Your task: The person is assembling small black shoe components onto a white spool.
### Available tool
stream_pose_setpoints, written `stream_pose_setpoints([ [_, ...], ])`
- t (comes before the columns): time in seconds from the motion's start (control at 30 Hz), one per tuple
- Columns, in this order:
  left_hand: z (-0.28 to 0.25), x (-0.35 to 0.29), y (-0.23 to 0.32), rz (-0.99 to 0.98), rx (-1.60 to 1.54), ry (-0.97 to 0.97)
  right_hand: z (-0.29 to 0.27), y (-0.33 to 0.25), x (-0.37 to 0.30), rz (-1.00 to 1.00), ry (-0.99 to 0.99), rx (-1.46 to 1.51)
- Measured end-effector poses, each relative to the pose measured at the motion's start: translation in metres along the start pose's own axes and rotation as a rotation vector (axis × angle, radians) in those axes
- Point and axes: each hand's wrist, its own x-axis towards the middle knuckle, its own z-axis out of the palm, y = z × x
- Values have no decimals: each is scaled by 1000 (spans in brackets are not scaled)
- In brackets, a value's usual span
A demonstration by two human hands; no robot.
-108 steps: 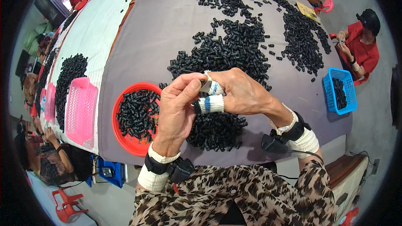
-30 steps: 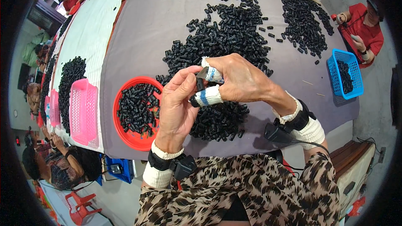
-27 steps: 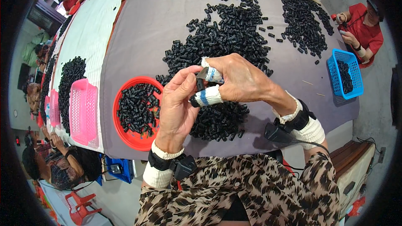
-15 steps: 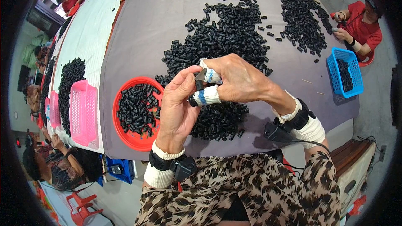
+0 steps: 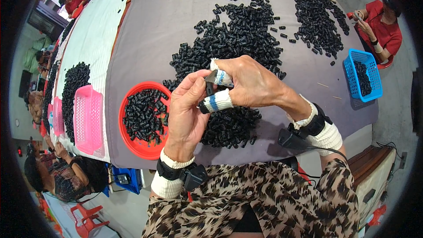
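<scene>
- Head view, sole camera: left hand [image 5: 187,105] and right hand [image 5: 253,81] meet above the grey cloth [image 5: 150,35], fingertips close together.
- Left grip: narrow, thumb and fingers pinching a small black part [image 5: 209,89] at their tips.
- Right grip: narrow as well, holding a small dark blade [image 5: 212,77] by the wrapped index finger [image 5: 224,79]; wrapped thumb [image 5: 219,100] sits lower, just beside the part.
- Key relation, as judged: blade lies directly above the part's upper end in view, coming from the right. Touching or slightly apart: cannot tell.
- Part's long axis: appears roughly upright in view; lower end hidden among fingers.
- Nearer hand: left grips it; right is just beside.
- Around: large pile of black parts [image 5: 229,39] beyond the hands, smaller heap [image 5: 231,128] below them, red basin [image 5: 143,152] of similar parts left of the left hand.
</scene>
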Motion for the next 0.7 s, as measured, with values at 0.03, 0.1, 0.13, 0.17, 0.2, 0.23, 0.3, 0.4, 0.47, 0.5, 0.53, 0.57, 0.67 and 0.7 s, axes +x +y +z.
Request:
stream_pose_setpoints([
  [0.03, 0, -1, 0, 7, 23, 13, 0, 0, 1, -2, -1, 1],
  [0.1, -1, -2, 2, -1, 20, -3, 0, 1, 2, 3, -33, -19],
  [0.13, -2, -2, 2, -11, 15, -21, 0, 0, 2, 3, -33, -20],
  [0.17, -3, -2, 2, -11, 15, -22, 0, 0, 1, 7, -37, -26],
  [0.2, -5, -2, 2, -10, 31, -26, 0, -1, 1, 12, -41, -32],
  [0.23, -5, -2, 2, -9, 46, -29, 0, 0, 1, 12, -41, -32],
  [0.3, -1, -2, 2, 2, 66, -1, 1, 1, 1, 13, -41, -37],
  [0.4, 1, -1, 1, 11, 88, 33, 2, 3, 0, -22, -4, -42],
  [0.47, 1, -1, 0, 11, 91, 39, 1, 2, -1, -11, -16, -27],
  [0.5, 1, -1, 0, 11, 96, 46, 1, 2, -1, 0, -29, -12],
  [0.53, 1, -1, 0, 13, 102, 54, 2, 3, -1, 0, -29, -11],
  [0.57, 1, -1, 0, 13, 103, 54, 4, 6, -1, -5, -30, -14],
  [0.67, 1, -2, 0, 25, 116, 40, 4, 6, -1, -15, -39, 1],
  [0.7, 1, -3, 0, 25, 135, 38, 4, 6, -1, -22, -46, 17],
])
